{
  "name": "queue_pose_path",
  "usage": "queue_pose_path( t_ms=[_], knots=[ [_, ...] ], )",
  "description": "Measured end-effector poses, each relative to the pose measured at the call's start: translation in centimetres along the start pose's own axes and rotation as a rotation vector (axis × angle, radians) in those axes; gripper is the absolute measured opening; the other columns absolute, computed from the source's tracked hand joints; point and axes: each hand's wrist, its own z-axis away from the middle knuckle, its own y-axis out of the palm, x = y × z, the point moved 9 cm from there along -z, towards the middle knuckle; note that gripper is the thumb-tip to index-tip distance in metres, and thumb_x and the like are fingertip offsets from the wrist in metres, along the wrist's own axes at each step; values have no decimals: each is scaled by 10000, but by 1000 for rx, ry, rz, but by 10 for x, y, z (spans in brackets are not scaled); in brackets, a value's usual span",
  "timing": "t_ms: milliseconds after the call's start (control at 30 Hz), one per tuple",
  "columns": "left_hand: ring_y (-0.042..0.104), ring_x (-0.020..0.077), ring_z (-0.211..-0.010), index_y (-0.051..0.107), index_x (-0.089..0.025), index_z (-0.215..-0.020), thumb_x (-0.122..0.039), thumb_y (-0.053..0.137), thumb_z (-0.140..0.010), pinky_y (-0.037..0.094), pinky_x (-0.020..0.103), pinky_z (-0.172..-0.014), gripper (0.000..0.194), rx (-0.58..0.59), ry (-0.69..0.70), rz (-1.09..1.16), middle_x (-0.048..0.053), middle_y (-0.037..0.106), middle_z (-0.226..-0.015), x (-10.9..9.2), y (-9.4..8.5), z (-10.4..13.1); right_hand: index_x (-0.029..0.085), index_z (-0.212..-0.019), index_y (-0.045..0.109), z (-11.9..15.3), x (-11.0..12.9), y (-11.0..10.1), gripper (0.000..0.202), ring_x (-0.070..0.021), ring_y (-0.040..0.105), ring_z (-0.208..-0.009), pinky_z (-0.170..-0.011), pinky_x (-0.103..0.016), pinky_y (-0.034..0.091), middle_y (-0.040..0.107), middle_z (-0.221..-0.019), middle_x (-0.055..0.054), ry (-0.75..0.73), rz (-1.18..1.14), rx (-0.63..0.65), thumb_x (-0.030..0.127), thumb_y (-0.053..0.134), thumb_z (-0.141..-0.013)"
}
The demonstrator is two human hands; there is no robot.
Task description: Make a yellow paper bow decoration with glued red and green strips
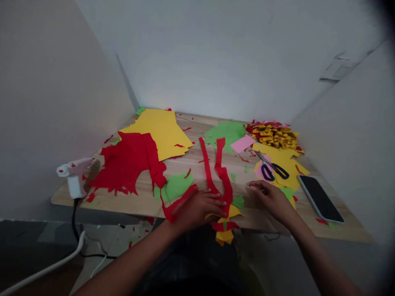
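Note:
My left hand [202, 207] lies flat with its fingers stretched over red paper strips [226, 187] at the table's front edge. Under and beyond its fingertips, yellow paper pieces [224, 237] with a red band hang over the edge. To the right, my right hand [268, 195] hovers near the tabletop with thumb and fingers close together. Something small and pale shows at its fingertips, too small to make out. Green paper scraps [238, 201] lie between the hands.
Wooden table [197, 123] bears red paper [126, 160], yellow sheets [160, 131], green paper [225, 131], a pink piece [242, 144], a ruffled yellow bundle [274, 136], scissors [271, 164] and a phone [321, 198]. A corded glue gun [74, 176] stands at left. Walls enclose the table.

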Motion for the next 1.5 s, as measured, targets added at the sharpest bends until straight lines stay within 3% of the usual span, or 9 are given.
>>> queue_pose_path(
  t_ms=[300,400,533,600,800,1067,1233,1400,1500],
  knots=[
    [485,220,-1400,656,-287,-1239,-27,538,-734,378,429,-1174,580,148,-38,11,20,580,-1459,-30,-32,4,251,-1022,681,-20,29,23,241,-268,683,-890,-789,-397,525,734,-989,-88,-197,372,-29,372,528,-881],
    [578,207,-1281,651,-283,-1165,-60,487,-766,449,380,-1092,486,-60,-162,-37,20,663,-1334,-27,-73,21,250,-1002,698,-24,61,22,248,-285,652,-953,-856,-413,504,714,-1008,-102,-333,405,-84,414,537,-909],
    [674,228,-890,636,-234,-1036,-348,461,-929,513,337,-772,235,-543,-697,-322,61,728,-1009,14,-146,79,216,-1013,734,-29,111,49,278,-314,598,-969,-901,-449,469,688,-1010,-140,-499,546,-86,420,576,-908],
    [662,240,-794,631,-220,-983,-480,443,-937,454,317,-654,325,-526,-926,-461,70,719,-910,30,-157,99,202,-948,752,-38,123,68,236,-347,577,-997,-891,-476,453,685,-1022,-170,-513,676,-53,390,637,-863],
    [671,249,-770,631,-223,-872,-485,521,-873,325,284,-582,284,-74,-1019,-539,74,724,-841,53,-131,93,209,-730,707,-94,123,71,106,-259,630,-828,-747,-348,436,730,-818,-99,-375,446,100,277,655,-791],
    [680,272,-881,662,-261,-1150,-472,499,-920,399,308,-644,352,-111,-890,-464,56,731,-929,47,-129,80,165,-773,636,-170,111,24,258,-138,543,-615,-611,-261,421,628,-684,-6,-257,101,-53,391,537,-850],
    [632,284,-1009,659,-234,-1178,-550,568,-890,472,356,-813,438,-64,-697,-451,97,663,-1129,33,-122,78,124,-962,652,-219,101,18,236,-216,619,-765,-724,-335,489,670,-843,-91,-137,108,-176,311,545,-864],
    [582,268,-1013,682,-201,-942,-369,579,-914,449,386,-875,199,-67,-598,-520,101,624,-1088,28,-113,79,119,-1324,529,-173,137,37,466,-340,504,-1237,-1050,-484,392,561,-1293,-208,-408,234,-338,274,575,-887],
    [580,251,-1044,658,-207,-901,-302,565,-921,420,383,-905,134,-101,-575,-491,71,646,-1112,25,-111,72,213,-1125,654,-111,161,99,241,-265,593,-1076,-990,-426,447,664,-1099,-110,-778,159,78,313,517,-953]
  ],
)
